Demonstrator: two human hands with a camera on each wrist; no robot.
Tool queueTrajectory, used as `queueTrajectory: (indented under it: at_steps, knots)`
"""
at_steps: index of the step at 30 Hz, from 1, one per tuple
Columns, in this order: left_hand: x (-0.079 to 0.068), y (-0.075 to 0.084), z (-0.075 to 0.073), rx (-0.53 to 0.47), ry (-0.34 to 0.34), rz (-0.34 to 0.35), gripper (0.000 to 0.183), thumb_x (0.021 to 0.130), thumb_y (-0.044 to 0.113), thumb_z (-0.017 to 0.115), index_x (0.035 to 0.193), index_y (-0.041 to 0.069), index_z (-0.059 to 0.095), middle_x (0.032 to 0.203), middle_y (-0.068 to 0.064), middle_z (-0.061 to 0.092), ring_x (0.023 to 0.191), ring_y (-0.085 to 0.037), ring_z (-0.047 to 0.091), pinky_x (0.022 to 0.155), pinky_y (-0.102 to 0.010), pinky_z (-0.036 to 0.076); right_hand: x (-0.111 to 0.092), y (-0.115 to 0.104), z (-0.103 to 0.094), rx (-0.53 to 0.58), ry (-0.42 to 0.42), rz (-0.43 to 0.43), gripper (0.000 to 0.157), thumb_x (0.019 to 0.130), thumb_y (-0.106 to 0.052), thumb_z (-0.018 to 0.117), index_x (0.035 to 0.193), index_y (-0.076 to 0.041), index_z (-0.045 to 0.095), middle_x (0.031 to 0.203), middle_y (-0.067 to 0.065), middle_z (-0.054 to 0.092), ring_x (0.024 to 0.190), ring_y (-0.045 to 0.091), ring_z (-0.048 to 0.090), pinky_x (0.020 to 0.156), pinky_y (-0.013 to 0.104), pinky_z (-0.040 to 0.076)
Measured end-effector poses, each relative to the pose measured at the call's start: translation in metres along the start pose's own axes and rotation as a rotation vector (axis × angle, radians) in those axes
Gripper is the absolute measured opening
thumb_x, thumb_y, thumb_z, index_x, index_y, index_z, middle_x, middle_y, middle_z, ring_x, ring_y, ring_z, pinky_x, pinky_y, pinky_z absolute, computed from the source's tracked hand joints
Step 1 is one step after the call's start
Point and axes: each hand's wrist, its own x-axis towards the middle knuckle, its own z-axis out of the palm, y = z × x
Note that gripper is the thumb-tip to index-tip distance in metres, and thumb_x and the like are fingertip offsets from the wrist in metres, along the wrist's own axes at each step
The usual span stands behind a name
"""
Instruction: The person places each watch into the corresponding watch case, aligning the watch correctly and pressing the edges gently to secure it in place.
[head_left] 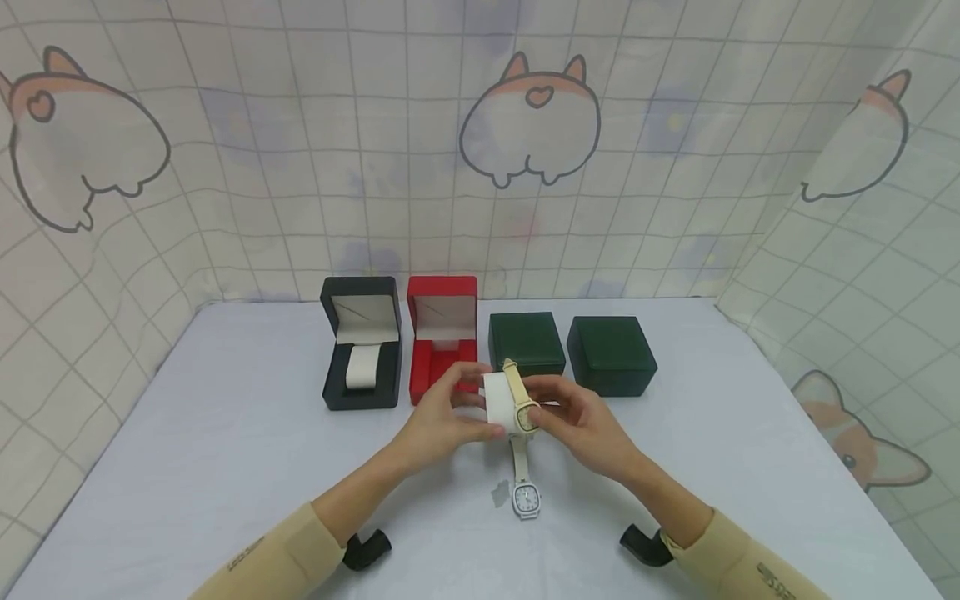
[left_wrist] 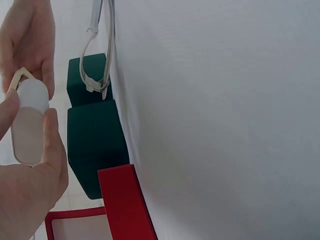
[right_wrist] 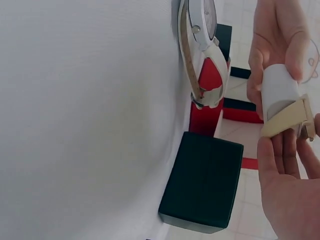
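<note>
My left hand (head_left: 438, 421) grips a white watch cushion (head_left: 497, 403) from its left side, fingers and thumb at either end. A watch with a cream strap and squarish case (head_left: 527, 416) lies against the cushion's right part. My right hand (head_left: 588, 421) pinches this watch, thumb at the case and fingers behind. In the right wrist view, the cream strap (right_wrist: 285, 119) slants across the cushion's end (right_wrist: 279, 85). On the table just below the hands lies a second watch (head_left: 527, 499), with a pale strap and a white case, its band looped in the left wrist view.
Behind the hands stand an open black box (head_left: 330, 386) with a white cushion inside, an open red box (head_left: 442, 285), and two closed green boxes (head_left: 527, 340). A small grey patch (head_left: 500, 493) lies beside the second watch. Patterned cloth (head_left: 375, 167) hangs behind the white table (head_left: 225, 433).
</note>
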Motion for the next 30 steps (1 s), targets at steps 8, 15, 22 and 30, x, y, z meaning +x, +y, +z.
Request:
queueTrajectory:
  at_steps: [8,15,22,30]
  knots:
    - [0.0027,0.0033,0.0004,-0.007,-0.031,0.005,0.076,0.083,0.012,0.087,0.147,0.021,0.047,0.139,-0.005,0.05,0.116,-0.027,0.06,0.085,-0.037,0.06,-0.0018,0.0016,-0.0072,-0.045,-0.043,-0.032,0.04,0.102,-0.009,0.065,0.141,-0.007,0.056,0.127,0.008,0.064,0.112,0.027,0.062,0.094,0.031,0.056]
    - [0.0037,0.0031,0.001,0.034,-0.118,0.058,0.089,0.082,0.007,0.087,0.157,0.027,0.042,0.144,-0.001,0.046,0.121,-0.029,0.054,0.086,-0.035,0.059,-0.0027,0.005,-0.0085,-0.052,-0.061,-0.013,0.04,0.101,-0.009,0.066,0.14,-0.006,0.057,0.126,0.009,0.065,0.111,0.025,0.064,0.093,0.031,0.056]
    - [0.005,0.0027,0.0004,0.064,-0.089,0.024,0.085,0.083,0.014,0.087,0.155,0.03,0.045,0.138,0.0,0.05,0.121,-0.027,0.055,0.087,-0.035,0.059,-0.0019,0.0068,-0.0068,-0.062,-0.04,-0.015,0.045,0.096,-0.009,0.073,0.139,-0.007,0.058,0.132,0.009,0.062,0.119,0.026,0.06,0.099,0.03,0.053]
    - [0.0091,0.0024,-0.0043,-0.037,-0.073,-0.096,0.076,0.086,0.023,0.085,0.152,0.027,0.048,0.134,-0.007,0.055,0.119,-0.029,0.057,0.089,-0.039,0.057,-0.0003,0.0068,-0.0026,-0.181,-0.006,-0.065,0.063,0.084,-0.003,0.085,0.14,-0.008,0.055,0.14,0.004,0.058,0.13,0.023,0.054,0.107,0.036,0.046]
